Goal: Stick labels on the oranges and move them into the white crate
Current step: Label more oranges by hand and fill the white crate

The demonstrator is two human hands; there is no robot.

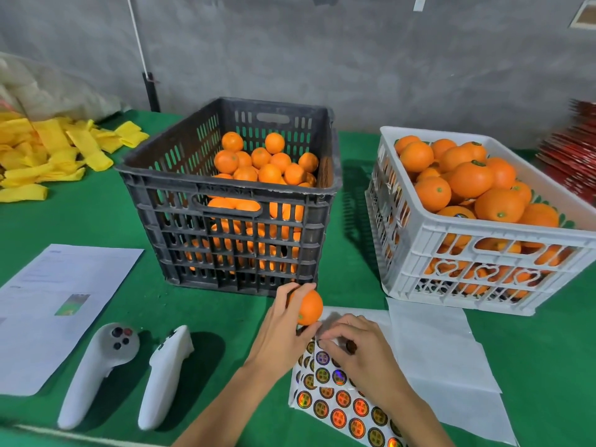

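My left hand (pixel 283 333) grips one orange (pixel 308 306) just in front of the black crate (pixel 180 201), which holds several loose oranges (pixel 258 162). Close beside it, my right hand (pixel 358 350) pinches a round dark label (pixel 350 346) above the label sheet (pixel 338 404), whose rows of round shiny stickers lie on the green table. The white crate (pixel 477 279) stands at the right, heaped with oranges (pixel 467 179); one of them shows a label on top.
Two white hand controllers (pixel 96 372) (pixel 167 372) lie at the front left beside a printed paper (pixel 58 301). Yellow foam sleeves (pixel 54 153) are piled at the far left. White backing sheets (pixel 445 353) lie under the right hand. Red packaging (pixel 574 156) is stacked at the far right.
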